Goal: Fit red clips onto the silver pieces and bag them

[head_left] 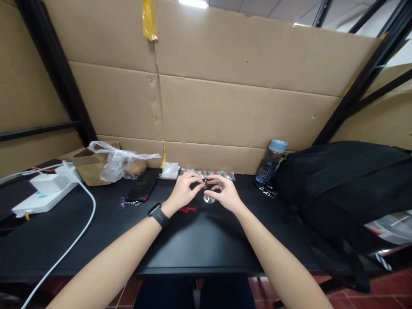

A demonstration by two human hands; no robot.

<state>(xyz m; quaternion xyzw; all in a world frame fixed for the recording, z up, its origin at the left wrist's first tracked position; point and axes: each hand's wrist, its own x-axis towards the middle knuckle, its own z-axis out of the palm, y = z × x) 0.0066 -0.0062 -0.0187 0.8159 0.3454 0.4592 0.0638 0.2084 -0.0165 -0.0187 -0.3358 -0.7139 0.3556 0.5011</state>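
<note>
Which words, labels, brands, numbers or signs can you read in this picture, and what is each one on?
None can be read.
Clear packets: red marks, too small to read.
Power strip: pale blue mark, too blurred to read.
Plastic packaging at the right: red patch, no legible letters.
Shiny round piece: no lettering can be made out.

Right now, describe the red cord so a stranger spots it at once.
On the black table, find the left hand, whose wrist wears a dark watch. Just right of that watch, nearer the table's front edge than the fingers, lies the red cord. Its thin, loose loops set it apart from the shiny round piece beyond it to the right.
</note>
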